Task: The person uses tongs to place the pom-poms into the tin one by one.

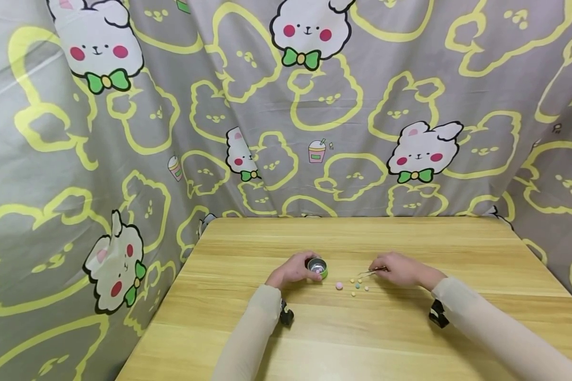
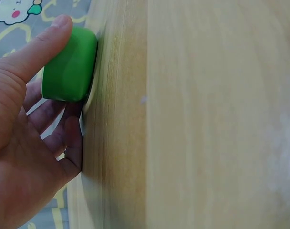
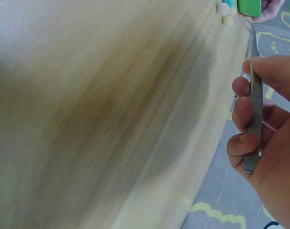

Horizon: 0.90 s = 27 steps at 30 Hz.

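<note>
Wooden table (image 1: 410, 338), bunny cloth behind; left hand (image 1: 293, 270) curled round small green cup (image 1: 318, 268), right hand (image 1: 400, 270) pinching tweezers (image 1: 372, 273), a few beads (image 1: 357, 286) loose between hands, seemingly some in cup, so likely partway.

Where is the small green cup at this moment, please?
In the head view the green cup stands on the wooden table just left of centre, held by the left hand, with the loose beads lying to its right.
</note>
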Available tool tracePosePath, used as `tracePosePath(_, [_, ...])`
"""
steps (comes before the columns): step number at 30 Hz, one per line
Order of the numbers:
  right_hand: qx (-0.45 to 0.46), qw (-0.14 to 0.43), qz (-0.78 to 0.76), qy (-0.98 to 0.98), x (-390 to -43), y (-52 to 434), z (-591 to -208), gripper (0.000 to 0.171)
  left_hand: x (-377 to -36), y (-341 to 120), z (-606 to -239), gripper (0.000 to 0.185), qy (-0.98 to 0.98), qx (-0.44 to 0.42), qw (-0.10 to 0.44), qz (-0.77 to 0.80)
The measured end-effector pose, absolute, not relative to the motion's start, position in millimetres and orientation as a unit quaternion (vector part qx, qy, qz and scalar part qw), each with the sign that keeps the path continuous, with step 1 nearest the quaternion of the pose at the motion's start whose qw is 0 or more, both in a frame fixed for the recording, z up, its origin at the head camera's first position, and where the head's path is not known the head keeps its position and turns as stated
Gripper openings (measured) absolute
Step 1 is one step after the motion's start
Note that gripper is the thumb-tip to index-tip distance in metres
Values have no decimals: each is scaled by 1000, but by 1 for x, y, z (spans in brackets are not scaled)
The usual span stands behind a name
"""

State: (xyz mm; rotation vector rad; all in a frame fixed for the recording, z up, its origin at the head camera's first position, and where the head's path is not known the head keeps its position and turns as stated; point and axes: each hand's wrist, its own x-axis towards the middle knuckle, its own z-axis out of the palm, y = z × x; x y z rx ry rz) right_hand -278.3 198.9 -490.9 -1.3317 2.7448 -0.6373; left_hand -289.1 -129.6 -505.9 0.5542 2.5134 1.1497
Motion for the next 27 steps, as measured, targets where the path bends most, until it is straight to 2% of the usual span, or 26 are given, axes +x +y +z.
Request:
tracePosePath(11, [-445, -9, -201, 873, -279, 199, -502, 13, -289, -131, -507, 52, 884, 189, 162, 396])
tracePosePath(20, [-417, 36, -197, 886, -281, 200, -505, 13, -293, -131, -509, 51, 881, 190, 163, 401])
tracePosePath(27, [-426, 33, -203, 881, -283, 203, -510, 13, -292, -131, -509, 50, 882, 192, 162, 398])
